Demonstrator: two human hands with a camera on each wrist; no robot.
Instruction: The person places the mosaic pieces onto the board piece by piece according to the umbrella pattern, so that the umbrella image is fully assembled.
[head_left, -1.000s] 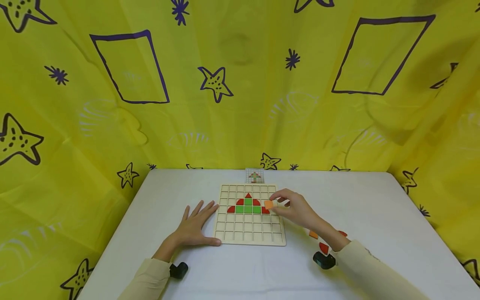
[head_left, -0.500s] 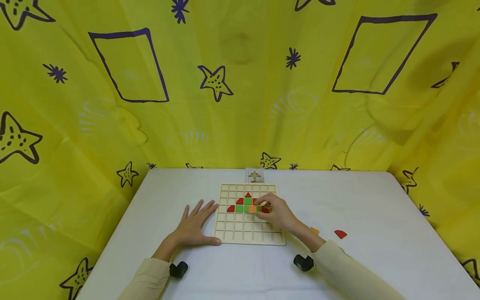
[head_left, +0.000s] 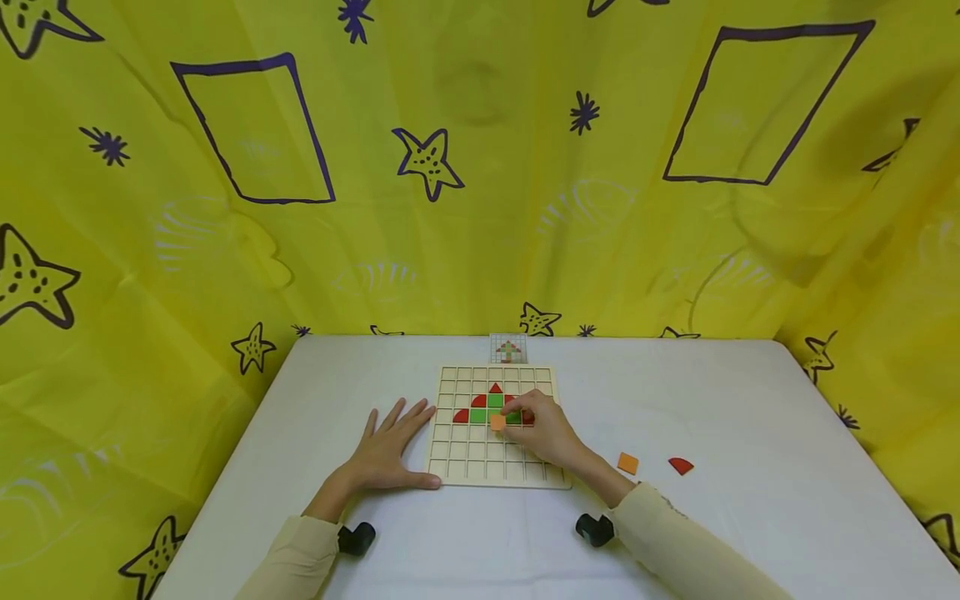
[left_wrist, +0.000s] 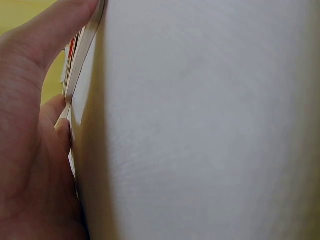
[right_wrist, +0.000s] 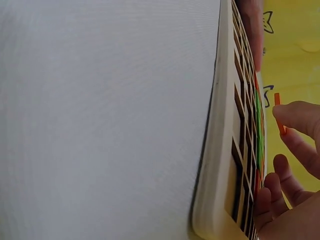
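An orange square tile (head_left: 498,422) is pinched between the thumb and fingers of my right hand (head_left: 551,432), above the middle of the wooden grid board (head_left: 487,479). In the right wrist view the orange tile (right_wrist: 279,114) appears edge-on, apart from the board. Green square tiles (head_left: 477,416), red quarter-round tiles (head_left: 461,416) and a red triangle tile (head_left: 496,388) lie in the board's cells; my right fingers cover some on the right. My left hand (head_left: 386,454) lies with fingers spread, thumb and fingertips touching the board's left edge.
A small card (head_left: 508,348) with a coloured grid pattern lies behind the board. On the white table (head_left: 720,400), a second orange square (head_left: 628,463) and a red quarter-round (head_left: 681,466) lie to the right. A yellow patterned curtain (head_left: 480,250) surrounds the table's back and sides.
My right hand has carried the orange tile leftward from the board's right side to over its middle, then slightly toward me. My left hand has stayed in place.
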